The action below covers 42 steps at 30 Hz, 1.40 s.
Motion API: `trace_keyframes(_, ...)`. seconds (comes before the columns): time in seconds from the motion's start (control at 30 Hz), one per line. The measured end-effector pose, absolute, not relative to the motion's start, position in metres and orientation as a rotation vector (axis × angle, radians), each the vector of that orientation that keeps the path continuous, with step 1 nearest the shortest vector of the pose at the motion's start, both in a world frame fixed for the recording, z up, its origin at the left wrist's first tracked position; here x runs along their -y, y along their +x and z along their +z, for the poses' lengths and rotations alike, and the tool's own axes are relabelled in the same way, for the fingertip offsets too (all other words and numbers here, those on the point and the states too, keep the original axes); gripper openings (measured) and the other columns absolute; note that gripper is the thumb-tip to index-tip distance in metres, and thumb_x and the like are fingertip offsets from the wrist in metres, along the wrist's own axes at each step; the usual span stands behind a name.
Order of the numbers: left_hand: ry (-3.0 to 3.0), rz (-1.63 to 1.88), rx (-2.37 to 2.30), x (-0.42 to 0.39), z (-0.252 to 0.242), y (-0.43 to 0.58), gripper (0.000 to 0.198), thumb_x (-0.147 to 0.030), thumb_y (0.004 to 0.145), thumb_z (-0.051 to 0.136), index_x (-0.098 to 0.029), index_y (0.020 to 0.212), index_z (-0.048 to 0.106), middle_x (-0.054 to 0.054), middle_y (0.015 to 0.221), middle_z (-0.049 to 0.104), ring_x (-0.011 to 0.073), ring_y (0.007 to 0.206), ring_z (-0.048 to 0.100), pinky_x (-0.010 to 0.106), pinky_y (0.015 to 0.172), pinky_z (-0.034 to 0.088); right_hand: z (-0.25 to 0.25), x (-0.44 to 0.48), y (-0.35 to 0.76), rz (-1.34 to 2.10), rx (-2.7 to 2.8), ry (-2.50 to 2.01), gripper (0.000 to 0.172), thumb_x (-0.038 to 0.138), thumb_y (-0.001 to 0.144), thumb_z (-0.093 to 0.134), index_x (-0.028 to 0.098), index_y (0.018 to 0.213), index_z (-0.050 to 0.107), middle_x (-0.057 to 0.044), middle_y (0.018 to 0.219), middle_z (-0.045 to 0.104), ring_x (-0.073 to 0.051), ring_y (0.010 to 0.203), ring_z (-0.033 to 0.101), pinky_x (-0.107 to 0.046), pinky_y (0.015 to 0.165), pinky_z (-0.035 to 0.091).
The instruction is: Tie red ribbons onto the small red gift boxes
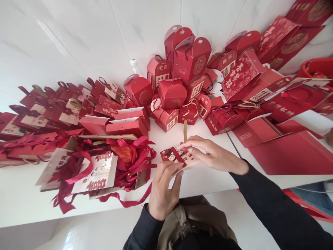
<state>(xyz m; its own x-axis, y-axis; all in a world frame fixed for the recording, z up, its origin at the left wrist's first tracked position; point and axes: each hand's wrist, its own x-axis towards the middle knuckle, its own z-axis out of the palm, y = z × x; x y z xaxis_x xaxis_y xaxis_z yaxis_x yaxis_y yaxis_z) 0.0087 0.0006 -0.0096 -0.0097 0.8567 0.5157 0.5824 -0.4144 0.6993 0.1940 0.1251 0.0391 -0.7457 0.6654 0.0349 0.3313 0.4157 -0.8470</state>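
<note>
A small flat gift bag (170, 154), red and cream with printed cartoon figures, lies on the white table in front of me. A dark red band crosses its printed face, and a gold ribbon (185, 130) sticks out from its far side. My left hand (165, 189) pinches the near edge between thumb and fingers. From the right, my right hand (205, 152) reaches over with its fingers bent onto the bag's upper part by the ribbon. Its fingertips partly cover the print, and what they pinch is too small to make out.
At left, a cardboard box (140, 178) overflows with crimson ribbons (130, 152), one trailing along the table edge. Behind it stand rows of small handled bags (52, 111). Red gift boxes (192, 59) pile against the wall, and larger red bags (293, 152) lie at right.
</note>
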Motion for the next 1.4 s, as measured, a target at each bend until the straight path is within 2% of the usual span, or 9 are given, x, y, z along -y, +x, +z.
trace_keyframes(0.17, 1.862, 1.343, -1.494, -0.004, -0.007, 0.007, 0.028, -0.006, 0.094, 0.061, -0.022, 0.117, 0.066, 0.007, 0.103, 0.068, 0.0177, 0.097, 0.069, 0.028, 0.084, 0.060, 0.031, -0.164, 0.183, 1.380, 2.593, -0.464, 0.047, 0.009, 0.092, 0.052, 0.029, 0.128, 0.073, -0.004, 0.129, 0.071, -0.022, 0.128, 0.061, -0.041, 0.112, 0.045)
trace_keyframes(0.37, 1.854, 1.384, -1.583, -0.007, -0.007, 0.003, 0.024, -0.009, 0.093, 0.064, -0.021, 0.113, 0.070, 0.008, 0.106, 0.071, 0.0197, 0.106, 0.069, 0.033, 0.094, 0.058, 0.033, -0.175, 0.174, 1.428, 2.698, -0.425, 0.031, 0.011, 0.086, 0.058, 0.023, 0.108, 0.077, -0.007, 0.122, 0.072, -0.024, 0.124, 0.062, -0.040, 0.109, 0.046)
trace_keyframes(0.6, 1.754, 1.411, -1.537, -0.011, -0.006, -0.003, 0.024, -0.012, 0.094, 0.067, -0.023, 0.115, 0.067, 0.003, 0.105, 0.073, 0.0148, 0.098, 0.069, 0.025, 0.088, 0.056, 0.048, -0.172, 0.179, 1.610, 2.687, -0.542, 0.020, 0.023, 0.096, 0.055, 0.019, 0.110, 0.069, -0.005, 0.102, 0.074, -0.018, 0.089, 0.067, -0.029, 0.079, 0.051)
trace_keyframes(0.7, 1.697, 1.401, -1.514, -0.012, -0.009, -0.006, 0.024, -0.015, 0.094, 0.067, -0.024, 0.117, 0.066, 0.003, 0.105, 0.072, 0.0149, 0.098, 0.069, 0.025, 0.088, 0.055, 0.050, -0.173, 0.177, 1.755, 2.655, -0.513, 0.024, 0.028, 0.097, 0.058, 0.018, 0.115, 0.069, -0.006, 0.104, 0.075, -0.017, 0.090, 0.066, -0.028, 0.078, 0.050)
trace_keyframes(0.87, 1.622, 1.345, -1.463, -0.012, -0.010, -0.010, 0.026, -0.019, 0.097, 0.064, -0.027, 0.121, 0.065, 0.004, 0.110, 0.072, 0.0176, 0.102, 0.069, 0.027, 0.087, 0.054, 0.041, -0.171, 0.171, 2.003, 2.505, -0.563, 0.027, 0.040, 0.094, 0.067, 0.015, 0.103, 0.071, -0.004, 0.091, 0.072, -0.016, 0.081, 0.062, -0.027, 0.073, 0.047)
trace_keyframes(1.0, 1.601, 1.300, -1.442, -0.011, -0.007, -0.012, 0.024, -0.019, 0.097, 0.063, -0.028, 0.119, 0.066, 0.004, 0.111, 0.072, 0.0187, 0.104, 0.067, 0.025, 0.079, 0.052, 0.030, -0.162, 0.170, 2.259, 2.254, -0.636, 0.041, 0.055, 0.091, 0.068, 0.014, 0.099, 0.068, -0.003, 0.086, 0.069, -0.015, 0.078, 0.061, -0.027, 0.071, 0.046)
trace_keyframes(1.1, 1.585, 1.307, -1.383, -0.010, -0.006, -0.013, 0.020, -0.019, 0.097, 0.062, -0.027, 0.115, 0.066, 0.003, 0.110, 0.071, 0.0175, 0.103, 0.066, 0.026, 0.085, 0.051, 0.022, -0.157, 0.173, 2.406, 2.064, -0.702, 0.051, 0.064, 0.085, 0.071, 0.014, 0.098, 0.069, -0.001, 0.079, 0.066, -0.014, 0.071, 0.059, -0.028, 0.067, 0.045)
trace_keyframes(1.27, 1.618, 1.332, -1.393, -0.012, -0.008, -0.016, 0.020, -0.017, 0.097, 0.060, -0.026, 0.115, 0.065, 0.001, 0.104, 0.071, 0.0143, 0.099, 0.068, 0.024, 0.089, 0.052, 0.015, -0.157, 0.182, 2.364, 1.817, -0.878, 0.051, 0.064, 0.076, 0.080, 0.014, 0.085, 0.070, 0.003, 0.071, 0.056, -0.011, 0.066, 0.050, -0.028, 0.069, 0.043)
trace_keyframes(1.4, 1.646, 1.455, -1.595, -0.016, -0.009, -0.012, 0.016, -0.013, 0.096, 0.061, -0.023, 0.108, 0.066, 0.002, 0.102, 0.070, 0.0137, 0.096, 0.067, 0.023, 0.086, 0.052, 0.025, -0.152, 0.190, 2.194, 1.708, -0.986, 0.052, 0.064, 0.079, 0.078, 0.015, 0.093, 0.071, 0.002, 0.080, 0.057, -0.012, 0.070, 0.049, -0.029, 0.072, 0.042)
